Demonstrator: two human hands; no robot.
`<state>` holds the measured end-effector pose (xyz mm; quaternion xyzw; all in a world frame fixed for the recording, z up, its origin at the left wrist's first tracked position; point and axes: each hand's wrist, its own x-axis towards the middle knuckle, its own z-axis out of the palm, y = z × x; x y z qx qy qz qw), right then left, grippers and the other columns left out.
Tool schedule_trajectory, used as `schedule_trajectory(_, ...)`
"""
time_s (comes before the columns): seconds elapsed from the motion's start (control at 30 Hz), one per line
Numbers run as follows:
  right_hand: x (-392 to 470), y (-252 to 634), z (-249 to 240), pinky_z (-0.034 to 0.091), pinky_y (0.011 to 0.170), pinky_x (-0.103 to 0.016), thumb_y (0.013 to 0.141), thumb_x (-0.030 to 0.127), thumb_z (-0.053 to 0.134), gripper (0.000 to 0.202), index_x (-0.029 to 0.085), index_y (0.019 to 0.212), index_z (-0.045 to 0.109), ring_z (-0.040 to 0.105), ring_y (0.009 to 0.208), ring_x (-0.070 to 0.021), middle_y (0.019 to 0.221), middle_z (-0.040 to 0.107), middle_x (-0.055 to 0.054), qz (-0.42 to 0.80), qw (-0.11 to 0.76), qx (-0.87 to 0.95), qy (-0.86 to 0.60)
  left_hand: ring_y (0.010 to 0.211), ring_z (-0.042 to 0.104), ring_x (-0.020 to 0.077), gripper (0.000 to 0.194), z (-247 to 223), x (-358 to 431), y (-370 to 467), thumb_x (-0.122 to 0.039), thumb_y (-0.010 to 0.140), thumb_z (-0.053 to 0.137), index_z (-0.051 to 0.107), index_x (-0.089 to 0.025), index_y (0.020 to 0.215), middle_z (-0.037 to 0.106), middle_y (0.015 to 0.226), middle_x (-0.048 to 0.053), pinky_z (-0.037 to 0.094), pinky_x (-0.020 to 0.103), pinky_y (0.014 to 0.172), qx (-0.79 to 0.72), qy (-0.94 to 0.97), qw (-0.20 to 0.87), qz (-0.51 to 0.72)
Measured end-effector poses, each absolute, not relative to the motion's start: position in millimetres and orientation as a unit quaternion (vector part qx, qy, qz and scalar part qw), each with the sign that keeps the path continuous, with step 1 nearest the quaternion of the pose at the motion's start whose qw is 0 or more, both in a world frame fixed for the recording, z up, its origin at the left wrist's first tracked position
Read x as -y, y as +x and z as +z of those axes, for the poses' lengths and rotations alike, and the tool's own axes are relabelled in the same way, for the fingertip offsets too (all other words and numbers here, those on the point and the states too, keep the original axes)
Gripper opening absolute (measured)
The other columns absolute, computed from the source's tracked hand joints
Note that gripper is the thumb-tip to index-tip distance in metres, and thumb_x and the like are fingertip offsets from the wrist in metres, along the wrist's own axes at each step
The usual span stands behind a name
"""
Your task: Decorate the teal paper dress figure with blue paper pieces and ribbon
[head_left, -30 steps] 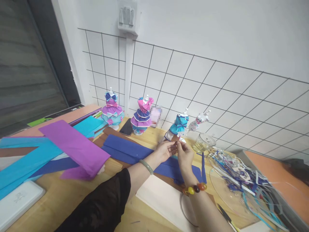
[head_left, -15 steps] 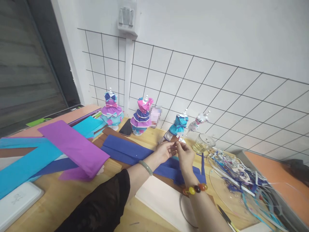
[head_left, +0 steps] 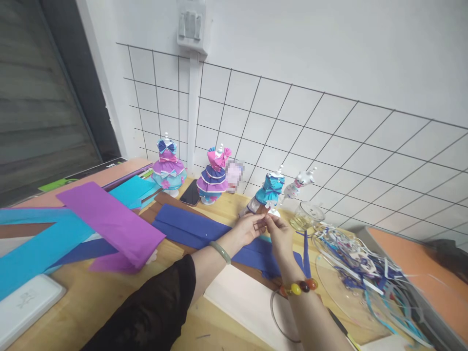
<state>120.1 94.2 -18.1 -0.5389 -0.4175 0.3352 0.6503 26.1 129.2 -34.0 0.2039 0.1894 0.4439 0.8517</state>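
Note:
A miniature dress form wearing a turquoise dress (head_left: 271, 188) stands in front of me at the back of the table. Its skirt has white parts and a piece of brown fabric (head_left: 262, 209). My left hand (head_left: 252, 229) and my right hand (head_left: 280, 233) meet at the lower edge of that brown piece. Thumbs and fingertips are pinched on it, though the exact grip is small and partly hidden. Beneath my hands lie folded strips of navy-blue fabric (head_left: 193, 224). Just right of the dress stands a bare white dress form (head_left: 300, 183).
Two more dressed forms, one with a pink bow (head_left: 213, 173) and one purple-turquoise (head_left: 168, 168), stand to the left near a phone (head_left: 190, 192). Purple fabric (head_left: 113, 222) covers the left side. A glass jar (head_left: 306, 216) and tangled ribbon scraps (head_left: 358, 263) lie right; scissors (head_left: 341, 326) sit nearer.
Both hands keep their pinch at the brown piece, with only slight finger movement. The whole view has shifted a little; nothing else visibly moved.

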Motion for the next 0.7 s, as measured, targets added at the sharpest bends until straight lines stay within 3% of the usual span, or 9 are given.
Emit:
schedule_trajectory(0.4, -93.0, 122.0, -20.3, 0.042, 0.048, -0.023, 0.058, 0.042, 0.073, 0.033, 0.016, 0.077, 0.064, 0.050, 0.048, -0.0092, 0.062, 0.061, 0.000, 0.427, 0.664, 0.350, -0.505, 0.069, 0.060, 0.0113, 0.015, -31.8, -130.1, 23.8, -0.013, 0.074, 0.059, 0.063, -0.010, 0.088, 0.064, 0.078, 0.008, 0.046, 0.022, 0.063, -0.196, 0.188, 0.861, 0.431)
schedule_trajectory(0.7, -98.3, 115.9, -20.7, 0.039, 0.045, -0.020, 0.056, 0.038, 0.076, 0.030, 0.017, 0.071, 0.060, 0.049, 0.046, -0.0080, 0.057, 0.057, 0.004, 0.461, 0.665, 0.318, -0.494, 0.067, 0.059, 0.0108, 0.010, -32.7, -130.2, 23.5, -0.016, 0.074, 0.059, 0.062, -0.012, 0.083, 0.062, 0.075, 0.006, 0.045, 0.022, 0.062, -0.210, 0.178, 0.856, 0.437)
